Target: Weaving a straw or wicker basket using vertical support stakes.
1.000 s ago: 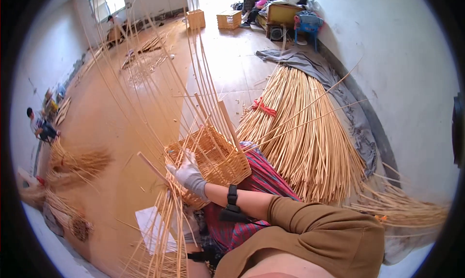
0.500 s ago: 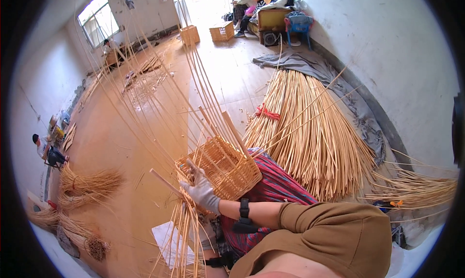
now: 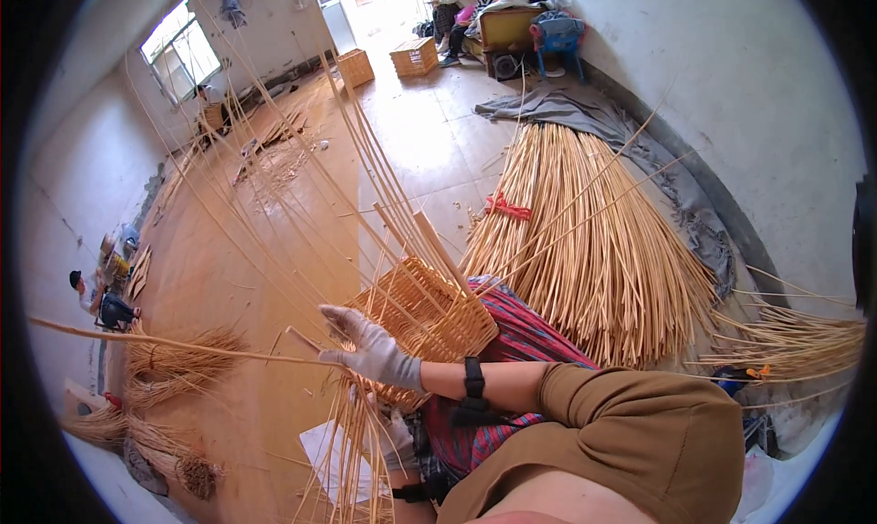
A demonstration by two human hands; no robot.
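Observation:
A square woven wicker basket (image 3: pixel 429 309) rests tilted on my lap, which a striped red and blue cloth (image 3: pixel 530 318) covers. Long stakes (image 3: pixel 370 149) rise from its far side, and more canes (image 3: pixel 347 442) hang down at its near left. My right hand (image 3: pixel 375 350), in a pale glove, lies at the left side of the basket, fingers stretched out and apart. A long cane (image 3: pixel 183 344) runs from the far left to the lower edge of that hand. My left hand (image 3: pixel 397 442), also gloved, is low behind the hanging canes, its fingers mostly hidden.
A big cane bundle (image 3: pixel 585 250) with a red tie lies right of the basket. More cane bundles (image 3: pixel 183 364) lie at left. Loose canes (image 3: pixel 786 341) spread at right. Finished-looking baskets (image 3: pixel 414 58) stand at the back, near seated people. A white sheet (image 3: pixel 338 455) lies below.
The long cane at left has come into view, reaching across to my right hand. My right hand has turned slightly, its fingers now stretched further left. The basket has hardly moved.

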